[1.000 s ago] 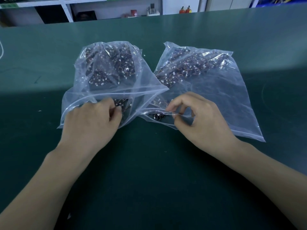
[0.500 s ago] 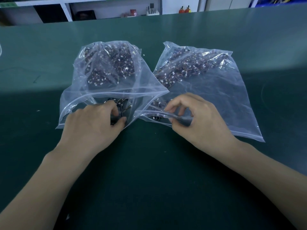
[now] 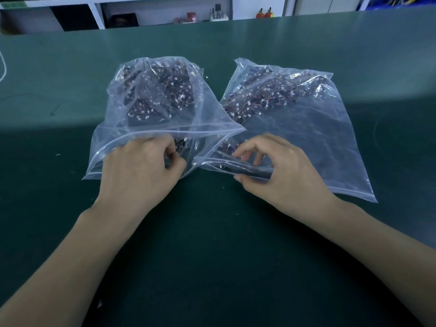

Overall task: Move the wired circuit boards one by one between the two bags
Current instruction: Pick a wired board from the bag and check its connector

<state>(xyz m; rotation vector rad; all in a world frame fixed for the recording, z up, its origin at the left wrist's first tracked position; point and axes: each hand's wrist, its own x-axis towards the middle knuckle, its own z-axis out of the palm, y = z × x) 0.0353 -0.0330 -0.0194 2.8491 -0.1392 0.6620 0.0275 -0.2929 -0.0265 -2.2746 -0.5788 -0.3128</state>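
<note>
Two clear zip bags lie side by side on the green table, both holding several dark wired circuit boards with white connectors. The left bag point(image 3: 132, 109) stands puffed up with its mouth towards me. My left hand point(image 3: 139, 171) is at that mouth, its fingers curled round a dark board point(image 3: 180, 145) just inside. The right bag point(image 3: 313, 128) lies flatter. My right hand point(image 3: 280, 171) pinches the right bag's open lip between thumb and fingers, with a few boards point(image 3: 226, 147) near the opening.
The green table mat point(image 3: 212, 244) stretches around the bags. A white cable point(image 3: 2, 67) loops at the far left edge. White shelves point(image 3: 165, 13) with small items stand behind the table's far edge.
My left hand's fingers have curled further into the left bag's mouth around a board. My right hand has kept its pinch on the right bag's lip, shifting very little.
</note>
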